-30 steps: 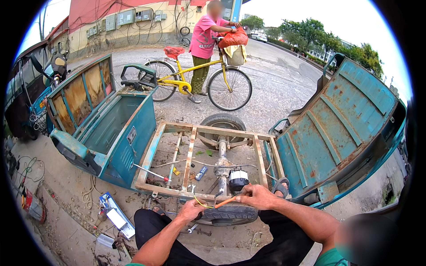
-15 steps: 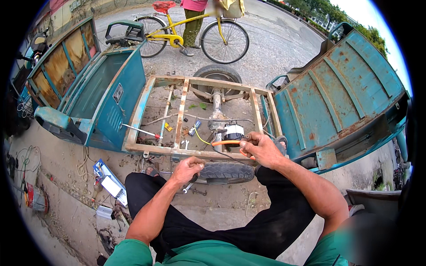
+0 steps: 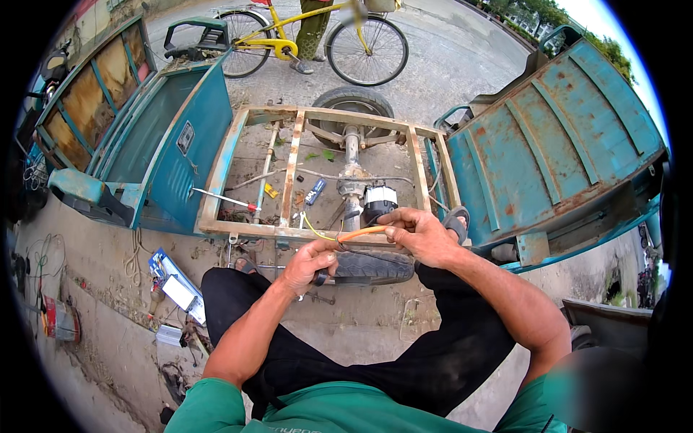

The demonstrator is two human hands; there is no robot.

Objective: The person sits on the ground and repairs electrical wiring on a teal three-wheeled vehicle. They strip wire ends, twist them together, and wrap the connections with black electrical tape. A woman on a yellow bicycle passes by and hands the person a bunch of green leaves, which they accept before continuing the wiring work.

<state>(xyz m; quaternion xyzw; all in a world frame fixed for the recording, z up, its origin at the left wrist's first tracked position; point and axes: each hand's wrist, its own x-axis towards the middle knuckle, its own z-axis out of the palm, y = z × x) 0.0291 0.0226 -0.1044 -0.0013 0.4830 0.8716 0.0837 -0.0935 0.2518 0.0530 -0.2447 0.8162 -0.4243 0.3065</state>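
Observation:
My right hand [image 3: 427,238] is closed on a thick orange cable [image 3: 362,233], pinched between thumb and fingers above the frame's near rail. A thin yellow wire [image 3: 317,229] meets the cable's left end and runs back toward a blue-and-white pack [image 3: 315,193] inside the frame. Close by that meeting point, my left hand [image 3: 310,265] is closed, with a small black roll [image 3: 320,277], apparently tape, in its fingers. A thin dark strand [image 3: 368,254] passes below the cable. Behind my right hand, a black-and-white motor [image 3: 379,202] sits on the axle.
A rusty metal frame [image 3: 294,162] lies before me between two teal body sections, the left [image 3: 184,155] and right [image 3: 556,144]. One tyre [image 3: 375,267] is near my knees, another [image 3: 351,97] beyond. A screwdriver [image 3: 224,198] rests across the frame. A person stands by a yellow bicycle [image 3: 278,45].
My left hand has moved up and right to the orange cable's left end. My right hand has shifted slightly, still gripping the cable. The whole view has tilted a little.

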